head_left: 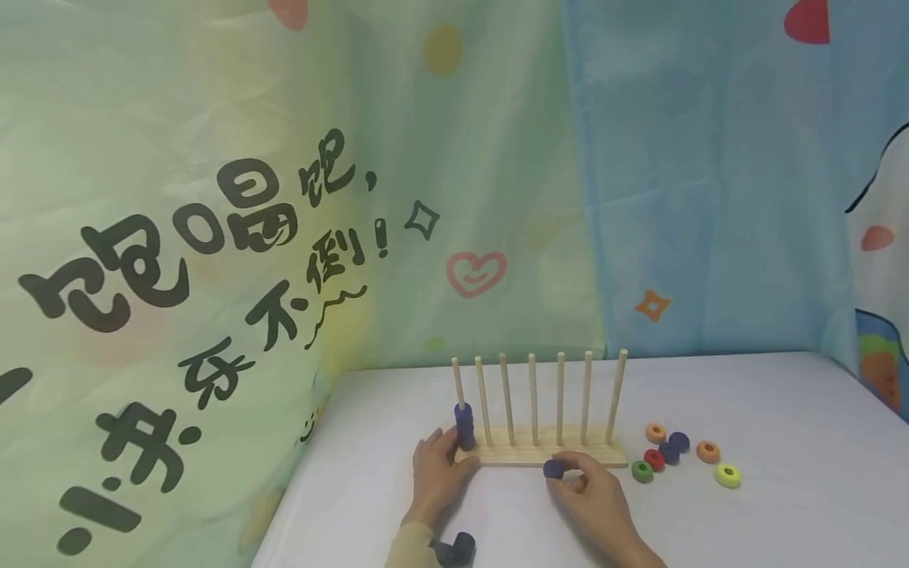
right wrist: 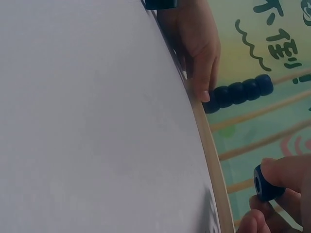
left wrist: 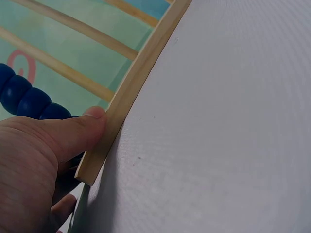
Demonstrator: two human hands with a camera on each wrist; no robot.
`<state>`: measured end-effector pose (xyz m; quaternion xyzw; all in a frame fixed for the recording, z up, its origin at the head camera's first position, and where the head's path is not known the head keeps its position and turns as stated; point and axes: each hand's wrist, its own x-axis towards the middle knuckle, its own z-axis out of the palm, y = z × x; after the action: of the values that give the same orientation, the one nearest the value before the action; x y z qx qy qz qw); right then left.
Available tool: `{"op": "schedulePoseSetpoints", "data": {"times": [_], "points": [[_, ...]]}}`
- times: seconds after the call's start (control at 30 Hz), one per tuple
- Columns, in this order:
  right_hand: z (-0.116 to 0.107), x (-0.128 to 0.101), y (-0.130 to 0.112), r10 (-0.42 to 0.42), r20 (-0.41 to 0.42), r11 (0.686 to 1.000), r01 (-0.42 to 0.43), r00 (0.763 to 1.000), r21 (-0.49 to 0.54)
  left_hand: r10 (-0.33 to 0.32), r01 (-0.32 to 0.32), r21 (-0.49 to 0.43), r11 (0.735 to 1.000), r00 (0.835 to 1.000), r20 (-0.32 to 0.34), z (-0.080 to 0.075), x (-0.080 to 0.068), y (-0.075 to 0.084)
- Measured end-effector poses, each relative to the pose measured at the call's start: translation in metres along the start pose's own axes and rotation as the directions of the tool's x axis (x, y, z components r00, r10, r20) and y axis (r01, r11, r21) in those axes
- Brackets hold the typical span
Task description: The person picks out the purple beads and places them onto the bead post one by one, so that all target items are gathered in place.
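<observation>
The left hand [head_left: 439, 477] held the left end of a wooden stand [head_left: 540, 454], its thumb lying on the front edge of the base and its other fingers partly hidden behind. The stand stood on a white table [head_left: 802, 410], its seven pegs rising in a row. On the leftmost peg, close beside that hand, sat a stack of dark blue beads [head_left: 465, 427], reaching only partway up. The right hand [head_left: 592, 501] pinched a single dark blue bead [head_left: 553, 469] between thumb and fingers, in front of the right half of the base; the right wrist view showed the hole in the bead's end. Whether this bead touched the base could not be told. To the right of the stand lay the loose beads: an orange one [head_left: 656, 433] farthest back, two dark blue ones [head_left: 674, 446] together, a red one [head_left: 654, 460] beside them, and a green one [head_left: 642, 472] nearest the stand's corner. A second orange bead [head_left: 708, 451] and a yellow one [head_left: 727, 475] lay apart, farther right. A pale sleeve [head_left: 413, 547] covered the left forearm, with a dark device [head_left: 463, 547] at the wrist. Behind the table hung a green and blue cloth [head_left: 497, 181], printed with dark characters, a pink heart [head_left: 476, 254] and an orange star [head_left: 652, 305].
</observation>
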<state>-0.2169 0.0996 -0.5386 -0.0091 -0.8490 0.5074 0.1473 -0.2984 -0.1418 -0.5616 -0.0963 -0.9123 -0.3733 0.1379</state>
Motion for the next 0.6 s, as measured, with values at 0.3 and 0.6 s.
{"op": "schedulePoseSetpoints", "data": {"times": [0.3, 0.6], "points": [[0.011, -0.001, -0.009, 0.005, 0.030, 1.000, -0.005, 1.000, 0.004, 0.015, -0.015, 0.000, 1.000, 1.000, 0.004, 0.007, 0.001, -0.002], [0.028, 0.001, -0.023, 0.023, 0.061, 0.998, -0.026, 0.998, 0.052, 0.035, -0.035, 0.011, 0.999, 0.999, -0.029, 0.000, -0.002, 0.000]]}}
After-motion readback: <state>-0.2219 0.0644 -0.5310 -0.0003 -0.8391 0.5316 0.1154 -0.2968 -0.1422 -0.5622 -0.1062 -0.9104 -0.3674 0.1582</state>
